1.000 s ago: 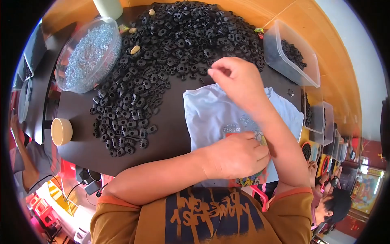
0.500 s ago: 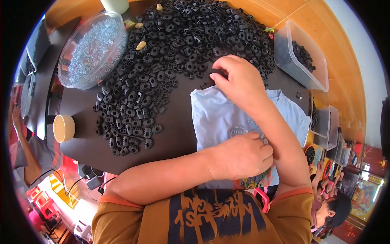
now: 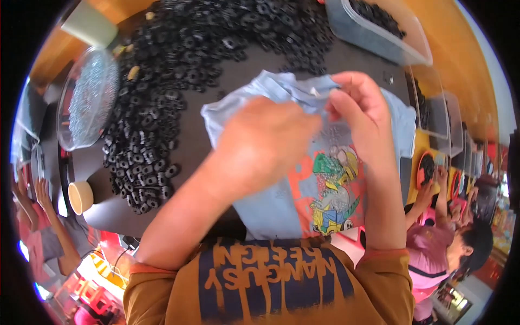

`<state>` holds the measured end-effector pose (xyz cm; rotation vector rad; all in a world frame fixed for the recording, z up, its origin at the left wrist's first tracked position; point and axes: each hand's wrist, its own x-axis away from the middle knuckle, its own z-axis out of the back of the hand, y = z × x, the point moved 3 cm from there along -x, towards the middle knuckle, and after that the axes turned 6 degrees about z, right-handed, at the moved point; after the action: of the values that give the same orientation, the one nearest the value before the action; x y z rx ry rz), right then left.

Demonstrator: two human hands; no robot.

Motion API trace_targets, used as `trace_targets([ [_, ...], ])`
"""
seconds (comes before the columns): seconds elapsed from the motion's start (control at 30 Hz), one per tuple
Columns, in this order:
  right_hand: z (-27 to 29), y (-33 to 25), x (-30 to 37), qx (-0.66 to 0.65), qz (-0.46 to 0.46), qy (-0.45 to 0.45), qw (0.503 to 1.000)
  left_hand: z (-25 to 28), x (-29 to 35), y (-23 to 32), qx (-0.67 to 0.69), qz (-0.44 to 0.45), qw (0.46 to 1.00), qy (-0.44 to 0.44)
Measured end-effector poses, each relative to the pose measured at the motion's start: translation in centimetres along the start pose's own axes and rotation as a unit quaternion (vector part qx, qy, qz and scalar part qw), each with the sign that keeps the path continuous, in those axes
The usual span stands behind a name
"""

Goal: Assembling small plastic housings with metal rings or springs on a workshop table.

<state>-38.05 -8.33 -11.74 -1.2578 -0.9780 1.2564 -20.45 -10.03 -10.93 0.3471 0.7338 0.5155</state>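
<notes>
A light blue T-shirt (image 3: 273,214) with a colourful cartoon print lies on the dark table in front of me, its neckline toward the far side. My right hand (image 3: 360,108) has thumb and fingers pinched at the shirt's collar. Over the upper left part of the shirt is my left hand (image 3: 260,143), smeared by motion, so its fingers and anything in them cannot be made out. Beyond the shirt spreads a large heap of small black plastic clips (image 3: 206,38), which also runs down along its left side.
A clear bowl of small transparent pieces (image 3: 89,103), a pale green container (image 3: 89,24) and a cream cup (image 3: 80,197) stand at left. A clear plastic bin (image 3: 379,40) with black pieces is at far right. Another person (image 3: 433,249) sits on the right.
My right hand has come from the table by the clips to the shirt's collar. My left hand has moved up and left off the print, now uncovered. The view has shifted.
</notes>
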Motion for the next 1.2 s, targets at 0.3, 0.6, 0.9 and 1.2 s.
trace_targets([
  [0.3, 3.9, 2.3, -1.6, -0.141, -0.035, 0.030, 0.989, -0.6, -1.3, -0.6, 0.044, 0.104, 0.994, -0.008],
  [0.6, 2.9, 2.7, -1.2, -0.224, -0.054, -0.040, 0.972, -2.8, -0.5, 0.3, -0.004, 0.085, 0.990, -0.114],
  [0.9, 2.4, 2.8, -0.8, -0.047, -0.003, -0.033, 0.998, -3.9, -0.8, 0.2, -0.050, 0.092, 0.988, -0.110],
  [1.2, 1.5, 1.1, 0.0, 0.002, 0.042, -0.088, 0.995, -3.7, -1.3, 0.3, -0.084, 0.106, 0.984, -0.113],
])
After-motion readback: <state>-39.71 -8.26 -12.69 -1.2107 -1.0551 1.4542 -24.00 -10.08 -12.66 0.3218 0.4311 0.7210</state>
